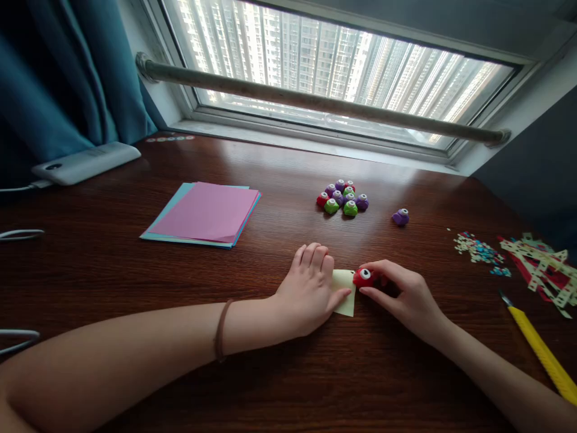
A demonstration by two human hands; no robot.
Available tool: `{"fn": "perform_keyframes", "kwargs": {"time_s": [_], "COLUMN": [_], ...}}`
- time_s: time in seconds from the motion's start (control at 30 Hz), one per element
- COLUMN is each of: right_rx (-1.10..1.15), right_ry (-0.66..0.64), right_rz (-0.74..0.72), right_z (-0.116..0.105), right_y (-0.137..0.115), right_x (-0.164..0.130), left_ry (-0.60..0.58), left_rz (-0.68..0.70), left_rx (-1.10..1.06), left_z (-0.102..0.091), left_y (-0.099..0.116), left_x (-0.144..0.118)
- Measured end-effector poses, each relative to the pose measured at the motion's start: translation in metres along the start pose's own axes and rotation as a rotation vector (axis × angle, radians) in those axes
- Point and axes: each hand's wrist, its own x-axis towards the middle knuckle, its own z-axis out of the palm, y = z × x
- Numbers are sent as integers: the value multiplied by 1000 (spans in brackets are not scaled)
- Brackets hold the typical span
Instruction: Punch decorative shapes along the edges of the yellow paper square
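Observation:
A small piece of pale yellow paper (344, 306) lies on the dark wooden table. Across its left part rests my left hand (309, 291), palm down with the fingers flat and the thumb on the paper. My right hand (408, 294) pinches a small red craft hole punch (362, 278) between thumb and fingers, right at the paper's upper right edge. The punch has a white round button with a dark mark on top. How far the paper reaches into the punch is hidden.
Several red, green and purple craft punches (337, 197) cluster ahead, with one purple punch (401, 217) apart. Coloured paper sheets (205, 210) lie left. At right are tiny punched bits (480, 249), paper strips (550, 273) and a yellow craft knife (538, 349), blade exposed. A phone (90, 162) lies far left.

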Motion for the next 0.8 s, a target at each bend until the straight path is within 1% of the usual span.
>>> {"fn": "perform_keyframes", "kwargs": {"time_s": [0.2,0.47,0.8], "right_rx": [-31,22,14], "right_ry": [34,58,42], "right_rz": [-65,-82,-111], "right_z": [1,4,8], "right_y": [1,-1,-4], "right_x": [0,0,0], "left_ry": [19,80,63], "left_rz": [-4,17,15], "left_rx": [-24,-17,-5], "left_z": [0,6,7], "left_y": [0,-2,0], "left_x": [1,-1,-1]}}
